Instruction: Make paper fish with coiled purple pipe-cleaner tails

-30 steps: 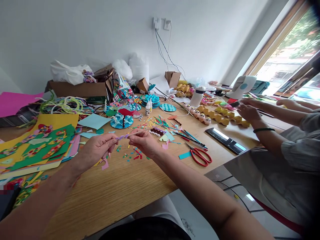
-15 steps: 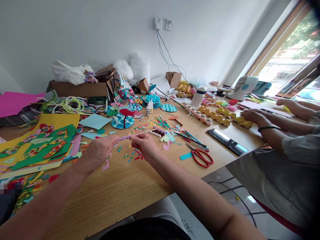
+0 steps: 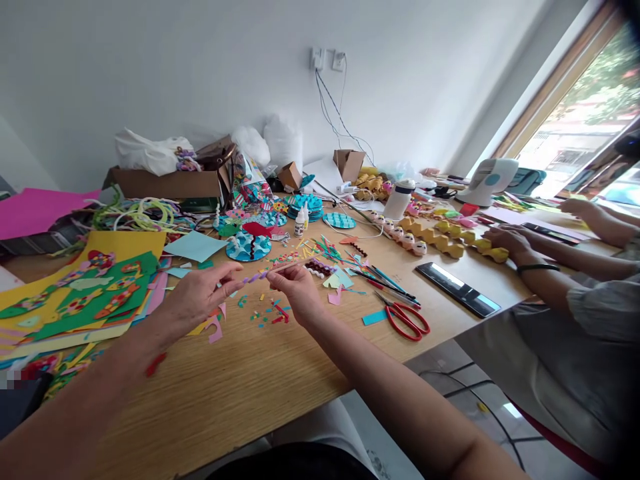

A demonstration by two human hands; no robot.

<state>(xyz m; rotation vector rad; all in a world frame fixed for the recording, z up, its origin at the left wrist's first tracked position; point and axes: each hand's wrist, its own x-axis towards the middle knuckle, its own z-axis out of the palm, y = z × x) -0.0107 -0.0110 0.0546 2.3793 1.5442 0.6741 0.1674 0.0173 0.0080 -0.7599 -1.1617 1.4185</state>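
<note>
A twisted purple strip (image 3: 255, 277), wound like a spiral, stretches between my two hands above the wooden table (image 3: 240, 393). My left hand (image 3: 207, 293) has its thumb and forefinger at the strip's left end, with the fingers a little apart. My right hand (image 3: 295, 287) pinches the right end, where a thin stick seems to run out past the fingers. Just beyond lies a blue patterned disc (image 3: 248, 247) bearing a red paper shape and a dark wavy strip. Small paper scraps (image 3: 273, 313) are scattered beneath and around my hands.
Red-handled scissors (image 3: 407, 320), pens (image 3: 390, 287) and a black phone (image 3: 457, 289) lie to the right. Yellow and green paper sheets (image 3: 150, 240) cover the left. Egg-carton strips (image 3: 435, 237) stand farther back, near another person's hands (image 3: 510, 243).
My left hand's fingers have loosened and spread slightly at the strip's end. The view has shifted a little, so the table things appear slightly lower and farther right.
</note>
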